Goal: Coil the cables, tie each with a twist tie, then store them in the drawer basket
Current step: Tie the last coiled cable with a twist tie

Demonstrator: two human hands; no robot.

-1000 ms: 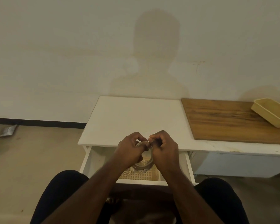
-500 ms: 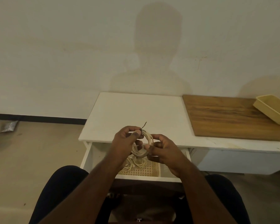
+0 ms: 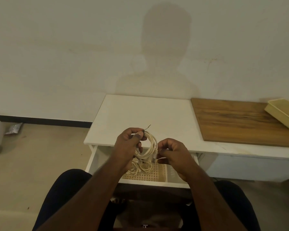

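Head view: a coiled white cable (image 3: 148, 145) hangs upright in front of the person, held between both hands directly above the open drawer (image 3: 97, 157). The left hand (image 3: 127, 145) pinches the top of the coil between thumb and curled fingers, right where a dark twist tie (image 3: 147, 127) sticks up and away. The right hand (image 3: 172, 152) grips the coil's lower right side with curled fingers; a connector end seems to sit there, though it is too blurred to be sure.

The drawer basket (image 3: 157, 174), a cream lattice tray, lies straight below the coil and slightly toward the person, so storing it looks like a short downward move. About 2 coiled cables (image 3: 140, 168) already rest in the basket's left part, leaving the right part free. Both hands are equally near; the left looks placed to lower it.

The drawer belongs to a white cabinet top (image 3: 140, 112). To its right lies a wooden board (image 3: 232, 120) carrying a tilted yellow tray (image 3: 284, 112). A plain wall (image 3: 57, 55) stands behind.
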